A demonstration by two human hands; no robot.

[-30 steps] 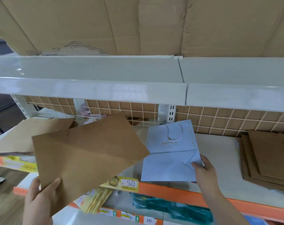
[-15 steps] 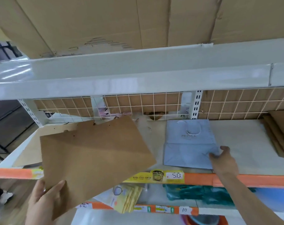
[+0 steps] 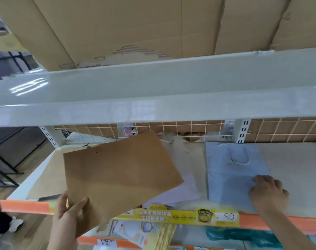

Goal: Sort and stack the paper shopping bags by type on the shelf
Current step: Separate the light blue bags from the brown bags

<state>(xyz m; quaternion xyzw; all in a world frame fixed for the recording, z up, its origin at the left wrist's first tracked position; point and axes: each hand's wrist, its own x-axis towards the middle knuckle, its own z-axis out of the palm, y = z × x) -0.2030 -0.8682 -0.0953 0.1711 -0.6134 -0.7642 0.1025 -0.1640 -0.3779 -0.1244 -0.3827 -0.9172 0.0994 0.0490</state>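
Kraft-brown paper dominates the near field: the left hand [image 3: 68, 215] grips a flat brown bag [image 3: 117, 175] by its lower corner, thumb on the face and fingers curled behind, so the sheet hangs tilted above the shelf front, clear of the other stock. Holding it by one corner appears to be a way of keeping it ready while the other hand finishes its placement.

To the right, the right hand [image 3: 268, 193] rests on the near right corner of a pale blue bag [image 3: 233, 175], which lies flat on the shelf [image 3: 289, 170] just behind the orange edge strip [image 3: 280, 223]. The fingers look bent at the knuckles with the tips pressing down; whether they pinch the paper edge cannot be told from this angle. The pressure seems meant to square and flatten the bag where a blue pile would start.

Beneath the lifted brown bag, a pale lilac sheet [image 3: 180, 193] shows, and further left a second brown bag [image 3: 49, 177] lies flat on the shelf. A yellow price label [image 3: 186, 215] covers part of the strip.

At the rear, a wire grid [image 3: 189, 129] backs the shelf. Above, the upper shelf [image 3: 153, 91] carries cardboard [image 3: 126, 24].

Sorting is judged to be at an early stage.
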